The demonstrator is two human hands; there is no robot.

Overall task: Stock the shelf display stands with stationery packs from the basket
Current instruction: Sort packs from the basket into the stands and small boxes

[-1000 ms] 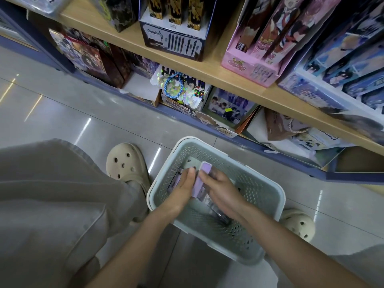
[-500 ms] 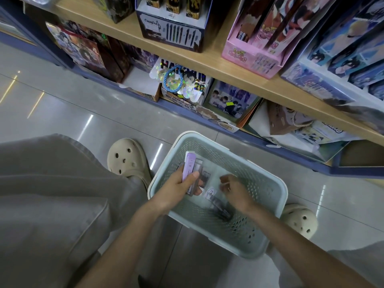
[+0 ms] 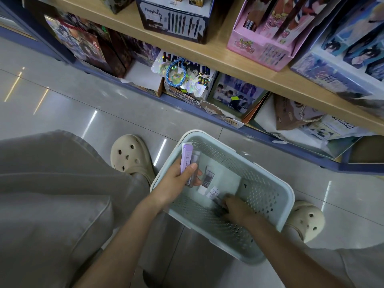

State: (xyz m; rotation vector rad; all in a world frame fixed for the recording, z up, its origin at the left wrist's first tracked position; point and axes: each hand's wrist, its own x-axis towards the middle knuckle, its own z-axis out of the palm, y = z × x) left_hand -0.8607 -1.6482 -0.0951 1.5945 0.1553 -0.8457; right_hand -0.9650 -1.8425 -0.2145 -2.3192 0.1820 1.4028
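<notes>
Below the wooden shelf (image 3: 218, 56), a pale green basket (image 3: 291, 194) sits on the floor. At its left rim the left hand (image 3: 175, 185) clamps slim purple lead-refill packs (image 3: 186, 157), their long axes pointing toward the shelf. The right hand (image 3: 235, 207) is on the basket's bottom, its grip too blurred to tell.

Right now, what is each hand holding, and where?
Left hand grips purple pack and grey pack by their lower ends. Right hand touches something dark in basket; grip unclear.

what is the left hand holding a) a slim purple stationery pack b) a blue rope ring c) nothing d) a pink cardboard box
A: the left hand has thumb and fingers curled round the slim purple stationery pack, held over the pale green plastic basket.
</notes>
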